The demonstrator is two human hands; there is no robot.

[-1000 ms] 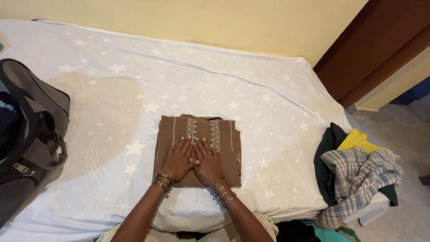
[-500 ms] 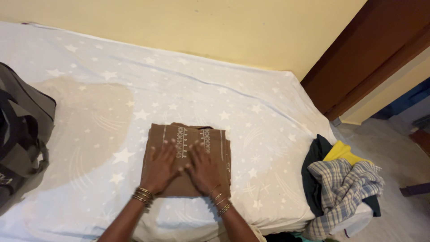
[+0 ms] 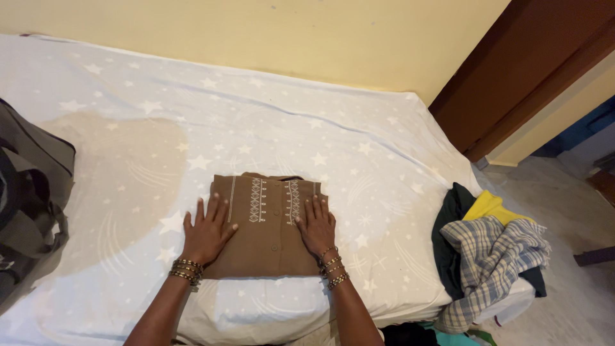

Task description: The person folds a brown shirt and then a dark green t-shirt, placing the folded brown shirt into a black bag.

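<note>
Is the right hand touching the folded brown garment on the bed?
Touching. The head view shows the right hand lying flat, palm down, on the right edge of the folded brown garment, with no gap visible.

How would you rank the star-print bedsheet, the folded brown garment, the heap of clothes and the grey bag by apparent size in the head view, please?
1. Star-print bedsheet, by far.
2. Folded brown garment and heap of clothes: look alike, unranked.
Grey bag: cut off by the frame edge, unsure.

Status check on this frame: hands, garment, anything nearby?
Left hand and right hand flat, fingers spread, on folded brown garment. Garment square on star-print sheet. Grey bag at the left, clothes pile at the right, both apart from it.
</note>
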